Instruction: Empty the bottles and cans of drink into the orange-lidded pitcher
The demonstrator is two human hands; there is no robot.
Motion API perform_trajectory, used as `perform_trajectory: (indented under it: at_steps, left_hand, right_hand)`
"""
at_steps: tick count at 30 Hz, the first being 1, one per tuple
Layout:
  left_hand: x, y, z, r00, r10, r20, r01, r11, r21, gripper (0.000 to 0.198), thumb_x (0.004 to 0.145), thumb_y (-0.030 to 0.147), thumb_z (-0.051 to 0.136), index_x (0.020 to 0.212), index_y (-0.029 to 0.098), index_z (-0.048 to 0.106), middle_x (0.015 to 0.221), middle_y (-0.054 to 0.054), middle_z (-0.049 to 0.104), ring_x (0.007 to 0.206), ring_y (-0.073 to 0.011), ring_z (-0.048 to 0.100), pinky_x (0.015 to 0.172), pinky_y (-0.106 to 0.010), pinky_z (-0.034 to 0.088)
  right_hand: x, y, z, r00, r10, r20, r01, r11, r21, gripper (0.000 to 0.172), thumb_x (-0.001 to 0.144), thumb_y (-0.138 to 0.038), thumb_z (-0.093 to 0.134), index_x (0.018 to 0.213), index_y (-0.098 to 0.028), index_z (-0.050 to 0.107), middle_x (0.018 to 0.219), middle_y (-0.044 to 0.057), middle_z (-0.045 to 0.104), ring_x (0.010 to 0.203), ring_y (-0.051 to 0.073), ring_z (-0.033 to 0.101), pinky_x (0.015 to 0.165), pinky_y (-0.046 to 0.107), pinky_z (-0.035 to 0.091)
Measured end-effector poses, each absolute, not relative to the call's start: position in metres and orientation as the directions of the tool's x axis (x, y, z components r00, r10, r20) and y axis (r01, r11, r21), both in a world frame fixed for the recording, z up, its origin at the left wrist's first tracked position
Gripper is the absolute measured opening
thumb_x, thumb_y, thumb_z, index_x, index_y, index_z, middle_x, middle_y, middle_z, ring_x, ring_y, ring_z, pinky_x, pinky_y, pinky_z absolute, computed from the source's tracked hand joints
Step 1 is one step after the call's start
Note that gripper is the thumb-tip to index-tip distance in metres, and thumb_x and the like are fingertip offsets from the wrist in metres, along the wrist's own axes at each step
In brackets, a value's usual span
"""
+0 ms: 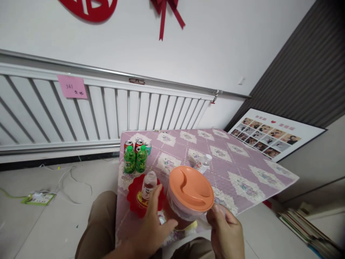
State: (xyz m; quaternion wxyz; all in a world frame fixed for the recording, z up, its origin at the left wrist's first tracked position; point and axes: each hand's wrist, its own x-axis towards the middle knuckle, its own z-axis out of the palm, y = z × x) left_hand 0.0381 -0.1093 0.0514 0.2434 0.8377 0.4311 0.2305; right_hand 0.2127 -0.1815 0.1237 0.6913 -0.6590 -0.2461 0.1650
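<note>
My right hand point(226, 230) is wrapped round the handle of a clear plastic pitcher point(178, 214) with an orange lid point(191, 187). The pitcher is tilted in view near the table's front edge, and something brownish shows through its wall. On the pitcher's left, my left hand point(148, 230) has its thumb and fingers apart; whether the thumb touches the pitcher I cannot tell. Just beyond those fingers an uncapped clear bottle point(149, 185) with a white label stands on a red scalloped plate point(133, 194).
Two green bottles point(129, 160) and several drink cans point(147, 148) stand at the table's left edge. A white-capped bottle point(204, 162) is behind the pitcher. The patterned tablecloth point(185, 147) reaches a white radiator point(151, 108). A photo board point(277, 133) leans at right.
</note>
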Motion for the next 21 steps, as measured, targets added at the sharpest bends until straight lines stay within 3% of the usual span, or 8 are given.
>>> perform_trajectory:
  at_steps: [2, 6, 12, 17, 21]
  left_hand:
    - [0.049, -0.120, 0.041, 0.542, 0.838, 0.058, 0.539, -0.400, 0.741, 0.109, 0.072, 0.022, 0.072, 0.155, 0.017, 0.001, 0.160, -0.027, 0.027, 0.146, -0.0372, 0.037, 0.111, -0.050, 0.049]
    - [0.064, -0.130, 0.034, 0.507, 0.859, 0.071, 0.208, -0.202, 0.957, 0.104, 0.073, 0.013, 0.066, 0.154, 0.017, 0.001, 0.162, -0.025, 0.024, 0.149, -0.0325, 0.032, 0.119, -0.053, 0.037]
    - [0.070, -0.132, 0.043, 0.489, 0.872, -0.011, -0.162, 0.103, 0.981, 0.087, 0.081, 0.011, 0.057, 0.156, 0.021, 0.015, 0.162, -0.017, 0.029, 0.147, -0.0287, 0.036, 0.123, -0.046, 0.032]
    - [0.067, -0.123, 0.054, 0.519, 0.853, -0.053, -0.170, 0.164, 0.972, 0.091, 0.076, 0.011, 0.061, 0.156, 0.019, 0.019, 0.164, -0.014, 0.026, 0.151, -0.0282, 0.028, 0.126, -0.045, 0.023]
    - [0.064, -0.116, 0.049, 0.504, 0.862, -0.055, -0.102, 0.122, 0.987, 0.089, 0.073, 0.012, 0.064, 0.154, 0.020, 0.028, 0.160, -0.012, 0.035, 0.151, -0.0313, 0.027, 0.126, -0.046, 0.023]
  right_hand:
    - [0.214, -0.179, 0.129, 0.814, 0.570, 0.117, 0.090, 0.076, -0.993, 0.058, 0.058, -0.066, 0.079, 0.046, -0.020, 0.046, 0.048, -0.005, 0.035, 0.049, 0.010, 0.030, 0.044, 0.024, 0.028]
    - [0.219, -0.170, 0.139, 0.791, 0.603, 0.106, 0.099, 0.046, -0.994, 0.060, 0.054, -0.067, 0.080, 0.046, -0.021, 0.043, 0.047, -0.006, 0.032, 0.047, 0.009, 0.028, 0.043, 0.024, 0.025]
    - [0.237, -0.157, 0.143, 0.698, 0.708, 0.105, 0.208, -0.061, -0.976, 0.058, 0.060, -0.067, 0.079, 0.048, -0.020, 0.046, 0.049, -0.006, 0.035, 0.049, 0.009, 0.029, 0.045, 0.024, 0.025]
    - [0.241, -0.145, 0.148, 0.655, 0.751, 0.083, 0.274, -0.134, -0.952, 0.056, 0.063, -0.064, 0.077, 0.050, -0.022, 0.044, 0.049, -0.006, 0.034, 0.049, 0.009, 0.028, 0.047, 0.024, 0.023]
    - [0.238, -0.136, 0.155, 0.611, 0.785, 0.101, 0.333, -0.138, -0.933, 0.051, 0.072, -0.059, 0.071, 0.050, -0.022, 0.042, 0.050, -0.006, 0.033, 0.049, 0.010, 0.027, 0.047, 0.025, 0.023]
